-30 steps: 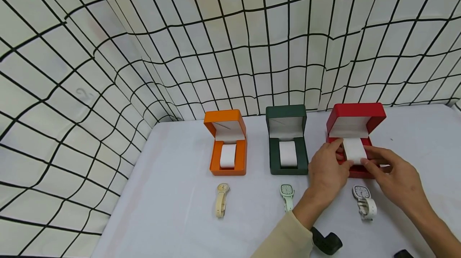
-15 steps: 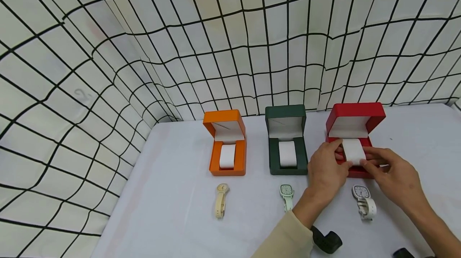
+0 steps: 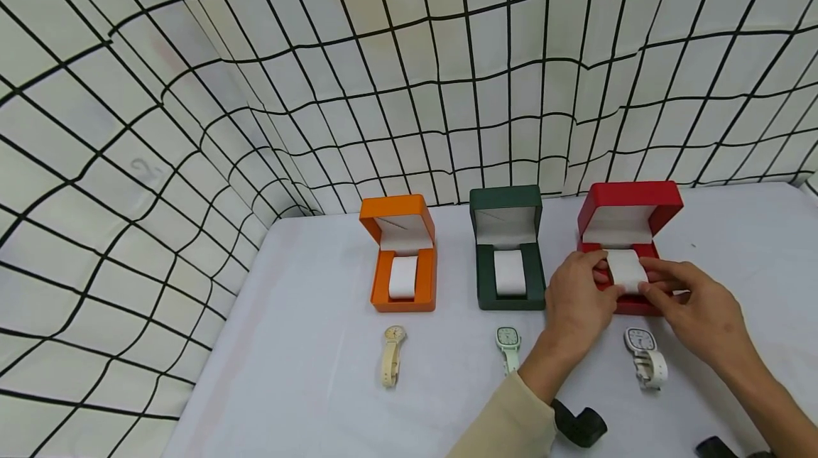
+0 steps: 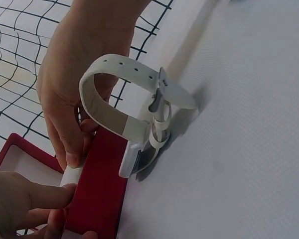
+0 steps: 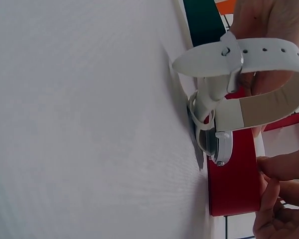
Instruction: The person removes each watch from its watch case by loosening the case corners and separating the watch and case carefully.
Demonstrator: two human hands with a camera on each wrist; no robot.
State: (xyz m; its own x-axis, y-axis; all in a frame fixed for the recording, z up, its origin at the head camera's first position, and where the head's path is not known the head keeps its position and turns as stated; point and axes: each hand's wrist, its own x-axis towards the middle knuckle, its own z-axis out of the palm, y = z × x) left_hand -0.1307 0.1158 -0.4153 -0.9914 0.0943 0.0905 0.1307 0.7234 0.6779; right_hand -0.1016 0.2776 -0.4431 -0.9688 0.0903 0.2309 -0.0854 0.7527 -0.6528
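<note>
In the head view, an open red watch box (image 3: 635, 197) stands at the right with a white watch cushion (image 3: 626, 270) in its lower part. My left hand (image 3: 578, 305) holds the cushion's left side between thumb and fingers. On its right side, my right hand (image 3: 699, 312) pinches it the same way. Whether the cushion is fully seated cannot be told. Just in front of the box lies a white-strapped watch (image 3: 645, 357), its buckled strap (image 4: 107, 97) looping up large in the left wrist view. The right wrist view shows the box's red front wall (image 5: 234, 181).
Left of my hands stand an open green box (image 3: 509, 216) and an open orange box (image 3: 402, 220), each with a white cushion. A mint watch (image 3: 508, 346) and a cream watch (image 3: 393, 355) lie before them. Black wire mesh (image 3: 409, 89) encloses the white-covered table (image 3: 287, 373).
The far edge of the white watch cushion sits slightly lower in the red box. Both hands keep their hold on it and have hardly moved.
</note>
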